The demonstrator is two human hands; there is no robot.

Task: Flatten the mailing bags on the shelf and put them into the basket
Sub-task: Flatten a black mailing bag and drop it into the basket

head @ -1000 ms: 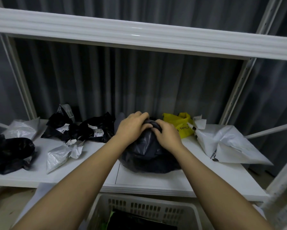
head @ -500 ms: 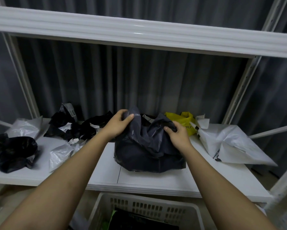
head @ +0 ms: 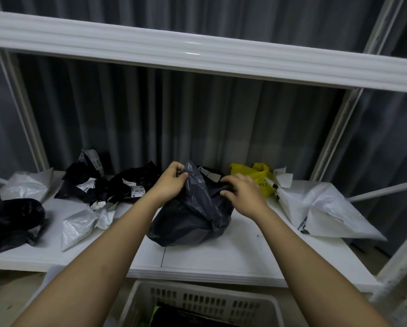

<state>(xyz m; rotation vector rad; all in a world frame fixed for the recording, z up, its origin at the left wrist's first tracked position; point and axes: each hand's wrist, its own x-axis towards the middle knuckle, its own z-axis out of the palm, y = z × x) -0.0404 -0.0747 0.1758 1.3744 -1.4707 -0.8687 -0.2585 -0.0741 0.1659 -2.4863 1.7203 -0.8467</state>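
I see a crumpled dark grey mailing bag (head: 193, 215) on the white shelf (head: 221, 260); my left hand (head: 170, 185) pinches its raised upper edge, my right hand (head: 243, 194) curls into its top folds, fingertips hidden; behind the bag a yellow bag (head: 256, 175) is half covered; below it the basket (head: 197, 300) is cut off; grey curtains (head: 197, 119) hang behind.
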